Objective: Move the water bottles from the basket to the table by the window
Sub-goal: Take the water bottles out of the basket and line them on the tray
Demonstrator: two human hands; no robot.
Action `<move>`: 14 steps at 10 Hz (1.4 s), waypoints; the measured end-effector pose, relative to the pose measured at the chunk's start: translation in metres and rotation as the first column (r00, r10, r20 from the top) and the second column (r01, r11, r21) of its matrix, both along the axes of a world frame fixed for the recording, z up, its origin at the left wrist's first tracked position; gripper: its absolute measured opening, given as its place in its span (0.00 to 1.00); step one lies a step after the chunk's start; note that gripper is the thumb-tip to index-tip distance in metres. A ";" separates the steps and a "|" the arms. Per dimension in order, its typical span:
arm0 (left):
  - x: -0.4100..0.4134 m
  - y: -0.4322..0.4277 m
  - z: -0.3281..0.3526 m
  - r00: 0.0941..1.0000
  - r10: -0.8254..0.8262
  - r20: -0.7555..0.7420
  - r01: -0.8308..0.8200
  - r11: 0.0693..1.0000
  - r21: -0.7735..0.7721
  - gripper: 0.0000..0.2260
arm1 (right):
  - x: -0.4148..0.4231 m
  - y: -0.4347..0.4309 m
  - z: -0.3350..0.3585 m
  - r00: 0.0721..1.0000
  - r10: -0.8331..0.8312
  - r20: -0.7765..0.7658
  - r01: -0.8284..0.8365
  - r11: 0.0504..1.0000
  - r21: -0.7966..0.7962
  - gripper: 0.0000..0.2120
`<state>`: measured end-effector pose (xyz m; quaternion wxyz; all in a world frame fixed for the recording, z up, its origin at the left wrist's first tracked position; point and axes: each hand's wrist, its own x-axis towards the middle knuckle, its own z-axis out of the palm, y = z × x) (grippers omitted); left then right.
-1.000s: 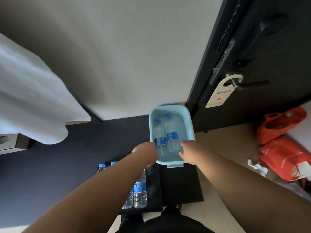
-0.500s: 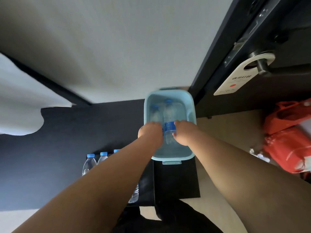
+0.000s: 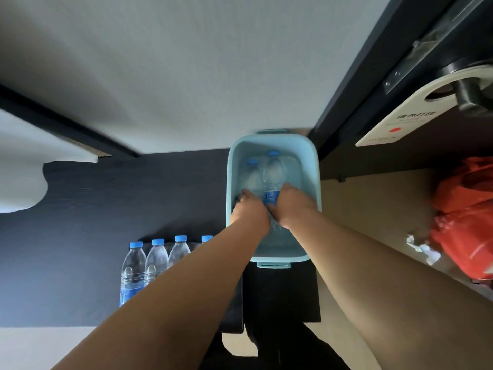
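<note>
In the middle of the frame, a light blue basket [image 3: 314,166] stands on a dark stand, and both hands are inside it. Two water bottles lie in the basket side by side, with their blue caps toward the upper part of the frame. The left hand [image 3: 249,208] is on the left bottle [image 3: 250,178], and its fingers [image 3: 244,196] curl over the body of the bottle. The right hand [image 3: 292,201] is on the right bottle [image 3: 273,174], at the blue label, and its fingers are bent around it. Both hands seem closed on their bottles, but the undersides of the bottles are hidden, so I cannot tell how firm the grip is.

At the lower left of the frame, a row of bottles [image 3: 156,259] with blue caps stands upright on the dark counter [image 3: 66,236], close together; the left forearm partly covers this row.

At the right side of the frame there is a dark door with a white hanger sign [image 3: 394,124] on its handle. Lower at the right edge, red plastic bags [image 3: 464,222] lie on the beige floor. A white cloth [image 3: 21,166] is at the left edge.
</note>
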<state>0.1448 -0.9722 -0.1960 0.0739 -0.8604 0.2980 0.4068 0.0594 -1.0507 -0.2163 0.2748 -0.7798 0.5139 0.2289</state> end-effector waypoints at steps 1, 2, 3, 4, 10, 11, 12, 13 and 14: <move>-0.001 0.000 -0.014 0.992 0.123 -0.030 -0.125 0.987 -0.096 0.37 | 0.000 0.003 -0.011 0.992 -0.124 0.038 0.123 0.992 0.028 0.31; 0.002 -0.001 -0.025 0.973 0.219 -0.076 -0.229 0.962 -0.151 0.35 | 0.000 0.008 -0.021 0.962 -0.257 0.097 0.250 0.965 0.080 0.29; 0.001 0.000 -0.033 0.950 0.290 -0.116 -0.308 0.933 -0.186 0.34 | -0.003 0.015 -0.029 0.913 -0.375 0.161 0.364 0.927 0.095 0.28; -0.001 0.000 -0.034 0.934 0.331 -0.134 -0.353 0.912 -0.208 0.33 | -0.002 0.020 -0.031 0.834 -0.519 0.188 0.495 0.854 0.162 0.29; -0.028 0.018 -0.022 0.958 0.203 -0.202 -0.225 0.970 -0.091 0.22 | -0.022 0.041 -0.008 0.671 -0.735 0.103 0.678 0.663 0.317 0.32; -0.019 0.026 -0.026 0.786 0.538 -0.304 -0.606 0.767 -0.208 0.26 | -0.025 0.045 -0.017 0.641 -0.761 0.099 0.702 0.633 0.325 0.37; -0.016 0.026 -0.033 0.875 0.420 -0.240 -0.467 0.863 -0.191 0.27 | -0.027 0.046 -0.026 0.612 -0.781 0.127 0.712 0.613 0.343 0.35; -0.012 0.026 -0.033 0.879 0.411 -0.243 -0.453 0.879 -0.150 0.28 | -0.025 0.048 -0.028 0.563 -0.816 0.129 0.734 0.566 0.375 0.34; -0.012 0.026 -0.029 0.850 0.438 -0.293 -0.486 0.867 -0.111 0.31 | -0.025 0.050 -0.021 0.527 -0.840 0.127 0.755 0.532 0.383 0.32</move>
